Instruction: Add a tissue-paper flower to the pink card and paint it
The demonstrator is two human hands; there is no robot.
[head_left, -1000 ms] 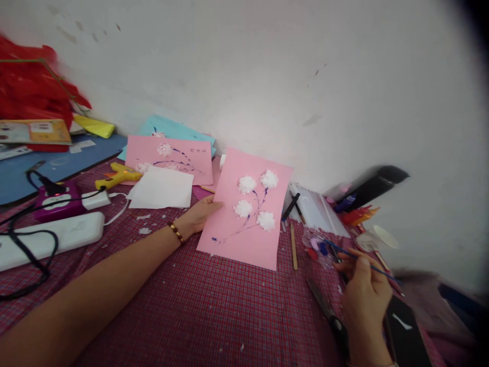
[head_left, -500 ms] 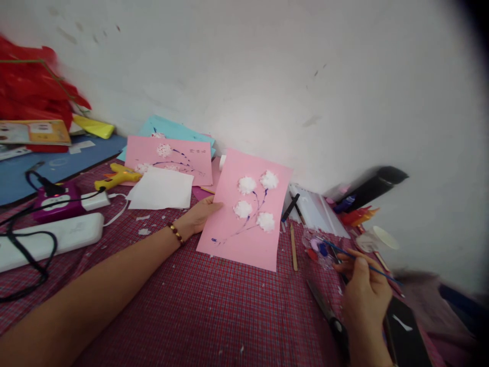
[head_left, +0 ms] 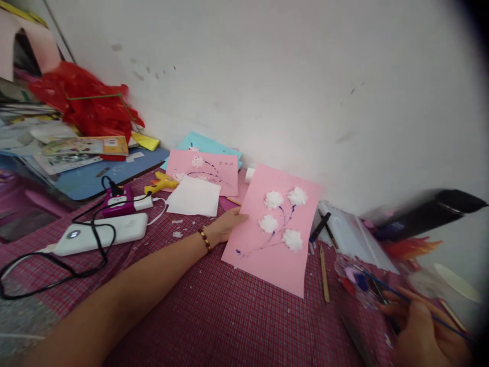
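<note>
My left hand (head_left: 228,224) pinches the left edge of a pink sheet of paper (head_left: 263,265), which tilts up off the cloth. White textured blossoms (head_left: 293,239) and thin purple painted stems decorate the sheet. At the right, my right hand (head_left: 424,323) is closed around a thin blue paintbrush (head_left: 405,296). The brush's front end lies over a clear plastic palette (head_left: 369,300) with purple, blue and red paint. Blur softens the right hand's fingers.
Left are a yellow glue gun (head_left: 162,182), white paper (head_left: 196,196), a white power bank (head_left: 126,234) with black cable, and a second pink picture (head_left: 225,176). Right are a wooden stick (head_left: 324,275), a black bottle (head_left: 424,219) and a paper cup (head_left: 454,283). Behind rises a wall (head_left: 267,76).
The view has swung left, so everything sits further right and more of the left-hand clutter shows. Both hands keep their holds on the pink paper and the paintbrush.
</note>
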